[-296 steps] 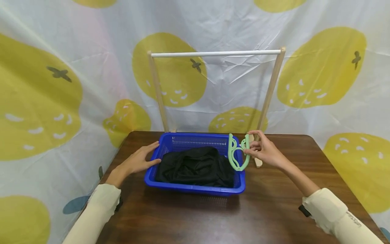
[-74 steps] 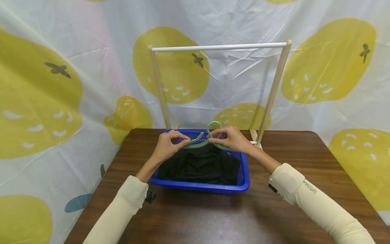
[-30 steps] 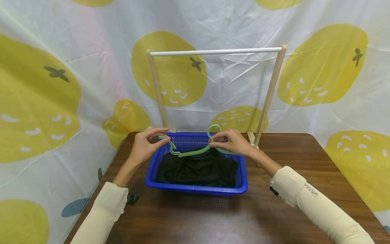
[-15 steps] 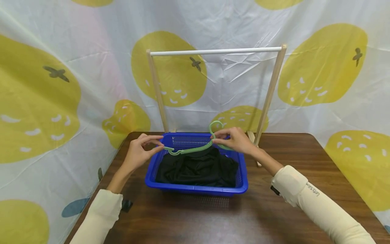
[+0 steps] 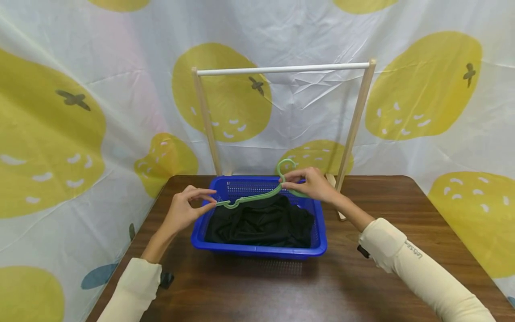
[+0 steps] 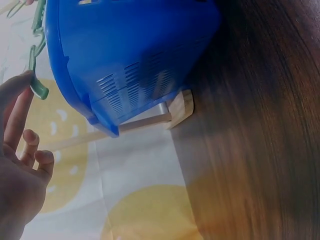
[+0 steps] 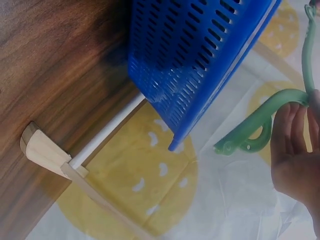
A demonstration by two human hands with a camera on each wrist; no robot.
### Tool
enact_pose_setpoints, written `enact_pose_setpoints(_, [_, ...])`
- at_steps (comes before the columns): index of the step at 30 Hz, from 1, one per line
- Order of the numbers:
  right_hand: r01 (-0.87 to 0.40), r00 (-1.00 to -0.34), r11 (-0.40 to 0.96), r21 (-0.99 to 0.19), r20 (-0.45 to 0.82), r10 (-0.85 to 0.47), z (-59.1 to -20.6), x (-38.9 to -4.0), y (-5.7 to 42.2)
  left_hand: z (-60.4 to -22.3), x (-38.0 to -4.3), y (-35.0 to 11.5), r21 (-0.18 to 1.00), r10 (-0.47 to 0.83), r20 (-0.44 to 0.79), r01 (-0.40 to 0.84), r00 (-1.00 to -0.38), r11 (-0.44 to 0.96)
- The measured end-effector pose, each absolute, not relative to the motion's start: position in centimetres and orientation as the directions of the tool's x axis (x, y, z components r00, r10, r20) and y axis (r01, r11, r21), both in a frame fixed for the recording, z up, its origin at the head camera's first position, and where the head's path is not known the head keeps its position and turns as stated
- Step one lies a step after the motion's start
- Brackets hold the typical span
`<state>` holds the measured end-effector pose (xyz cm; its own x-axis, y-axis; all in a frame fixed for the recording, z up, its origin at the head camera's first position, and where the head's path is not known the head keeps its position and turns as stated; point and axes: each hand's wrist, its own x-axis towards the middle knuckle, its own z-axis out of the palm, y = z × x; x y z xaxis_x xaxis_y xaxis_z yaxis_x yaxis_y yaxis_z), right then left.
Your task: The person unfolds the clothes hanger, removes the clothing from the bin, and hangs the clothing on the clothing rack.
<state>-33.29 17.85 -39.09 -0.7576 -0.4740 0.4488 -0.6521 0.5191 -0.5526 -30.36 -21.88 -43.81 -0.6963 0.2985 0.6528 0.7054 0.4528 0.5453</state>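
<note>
Left hand point(image 5: 183, 211) and right hand point(image 5: 313, 184) pinch a green hanger point(image 5: 259, 197), one end extended, one seemingly folded; cloth point(image 5: 259, 225) lies untouched in a basket point(image 5: 257, 248) near the desk's point(image 5: 386, 214) back edge.

Right of the blue basket point(image 5: 257, 249), the right sleeve point(image 5: 432, 281) bears small lettering point(image 5: 413, 250) beginning "Lets"; the rest is unclear.

hanger point(image 5: 259, 197): smooth plastic | basket point(image 5: 259, 250): glossy plastic | clothing point(image 5: 257, 223): matt cloth | table point(image 5: 388, 197): glossy wood | rack point(image 5: 357, 120), basket's 12 o'clock: matt wood posts | curtain point(image 5: 314, 27): creased cloth
</note>
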Motion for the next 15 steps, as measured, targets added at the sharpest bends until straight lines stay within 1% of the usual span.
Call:
enact_pose_setpoints(4, [-0.653, -0.756, 0.510, -0.559, 0.444, -0.482, -39.1, -33.3, 17.8, -43.7, -30.6, -21.4, 0.561, 0.312, 0.640, 0.704, -0.703, 0.436])
enact_pose_setpoints(10, [-0.685, -0.725, 0.472, -0.555, 0.454, -0.518, -39.0, -33.3, 17.2, -43.0, -30.6, -19.6, 0.592, 0.358, 0.588, 0.688, -0.725, 0.420])
enact_pose_setpoints(15, [-0.695, -0.714, 0.466, -0.547, 0.454, -0.533, -38.8, -33.3, 16.7, -42.7, -30.9, -17.7, 0.554, 0.401, 0.578, 0.702, -0.711, 0.447])
